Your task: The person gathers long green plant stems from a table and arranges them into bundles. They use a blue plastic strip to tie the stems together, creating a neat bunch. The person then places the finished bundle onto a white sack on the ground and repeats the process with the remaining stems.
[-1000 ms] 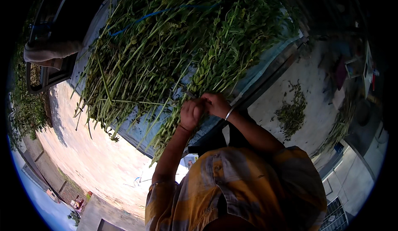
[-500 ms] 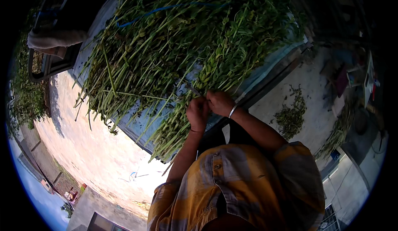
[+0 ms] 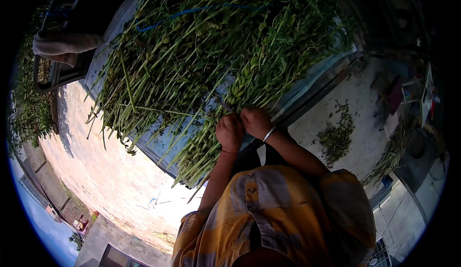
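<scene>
Left hand (image 3: 229, 132) and right hand (image 3: 256, 122) are hiding whether they're pinching anything, while leafy stalks (image 3: 194, 162) overhanging the desk's (image 3: 309, 80) near-left corner are risking falling if nudged.

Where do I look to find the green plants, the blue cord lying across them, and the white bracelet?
Green plants (image 3: 206, 60): head view, leafy middle of the pile.
Blue cord (image 3: 192, 11): head view, midway along its visible length.
White bracelet (image 3: 269, 133): head view, on its band.

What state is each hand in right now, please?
Left hand: closed; whether it holds anything cannot be told.
Right hand: closed, beside the left; any held thing is hidden.
</scene>
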Action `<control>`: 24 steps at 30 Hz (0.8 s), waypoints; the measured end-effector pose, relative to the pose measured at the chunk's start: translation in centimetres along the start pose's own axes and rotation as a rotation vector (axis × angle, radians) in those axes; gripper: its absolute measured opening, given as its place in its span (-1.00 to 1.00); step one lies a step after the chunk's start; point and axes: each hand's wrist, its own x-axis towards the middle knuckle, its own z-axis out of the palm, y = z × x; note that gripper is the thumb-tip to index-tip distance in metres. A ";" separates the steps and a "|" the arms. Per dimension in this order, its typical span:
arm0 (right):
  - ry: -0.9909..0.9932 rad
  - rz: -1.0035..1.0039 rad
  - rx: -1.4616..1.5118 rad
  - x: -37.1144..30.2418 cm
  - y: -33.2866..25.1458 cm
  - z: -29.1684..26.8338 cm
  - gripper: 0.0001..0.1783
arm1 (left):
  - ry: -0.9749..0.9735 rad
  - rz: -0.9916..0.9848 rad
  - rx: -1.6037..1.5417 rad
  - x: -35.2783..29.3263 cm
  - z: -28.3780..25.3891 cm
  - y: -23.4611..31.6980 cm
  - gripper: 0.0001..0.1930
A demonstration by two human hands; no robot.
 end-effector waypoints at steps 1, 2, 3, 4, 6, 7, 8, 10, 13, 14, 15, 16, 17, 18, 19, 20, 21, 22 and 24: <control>0.001 0.028 -0.054 -0.1 -0.1 0.2 -0.93 | -0.003 0.006 0.010 -0.1 0.0 0.0 -0.84; 0.019 0.028 -0.065 -0.2 -0.3 0.3 -0.93 | -0.007 0.012 0.021 -0.3 0.0 -0.2 -0.84; 0.038 0.029 -0.076 -0.3 -0.5 0.4 -0.93 | -0.010 0.017 0.031 -0.4 -0.1 -0.3 -0.84; 0.056 0.029 -0.088 -0.4 -0.5 0.4 -0.93 | -0.008 0.036 0.001 -0.6 0.1 -0.7 -0.84; 0.054 0.041 -0.069 -0.6 0.0 1.1 -0.93 | -0.003 0.075 -0.058 -1.0 0.5 -1.7 -0.83; 0.053 0.047 -0.059 -0.7 0.3 1.3 -0.93 | -0.034 0.028 -0.104 -1.0 0.4 -1.9 -0.82; 0.067 0.044 -0.040 -0.8 0.5 1.6 -0.93 | -0.064 -0.019 -0.150 -1.0 0.3 -2.0 -0.81; 0.095 0.040 -0.003 -0.7 0.3 1.4 -0.92 | -0.117 -0.082 -0.238 -0.3 -0.3 -1.8 -0.79; 0.088 0.034 0.013 -0.6 0.3 1.2 -0.92 | -0.158 -0.119 -0.327 0.2 -1.2 -1.5 -0.78; 0.085 0.029 0.010 -0.6 0.2 1.1 -0.92 | -0.155 -0.121 -0.334 0.1 -1.3 -1.6 -0.78; 0.081 0.025 0.006 -0.7 0.1 0.9 -0.92 | -0.153 -0.124 -0.340 -0.1 -1.2 -1.7 -0.78; 0.078 0.021 0.003 -0.7 0.0 0.8 -0.92 | -0.132 -0.134 -0.314 -0.4 -1.1 -1.7 -0.77; 0.087 0.013 0.005 -0.7 0.1 0.9 -0.92 | -0.111 -0.143 -0.288 -0.6 -1.0 -1.7 -0.76; 0.096 0.005 0.007 -0.7 0.2 1.0 -0.92 | -0.091 -0.153 -0.261 -0.7 -0.9 -1.4 -0.75; 0.105 -0.003 0.009 -0.7 0.3 1.1 -0.91 | -0.092 -0.186 -0.306 -0.7 -1.0 -1.1 -0.74; 0.108 -0.003 0.013 -0.7 0.4 1.2 -0.92 | -0.094 -0.218 -0.351 -0.7 -1.2 -0.8 -0.73; 0.111 -0.004 0.017 -0.7 0.5 1.3 -0.92 | -0.094 -0.251 -0.396 -0.7 -1.3 -0.5 -0.72; 0.114 -0.004 0.020 -0.8 0.6 1.5 -0.92 | -0.081 -0.278 -0.383 -0.8 -1.0 -0.5 -0.71; 0.086 0.014 -0.008 -0.8 0.8 1.7 -0.91 | -0.051 -0.333 -0.358 -1.1 -0.1 -0.6 -0.70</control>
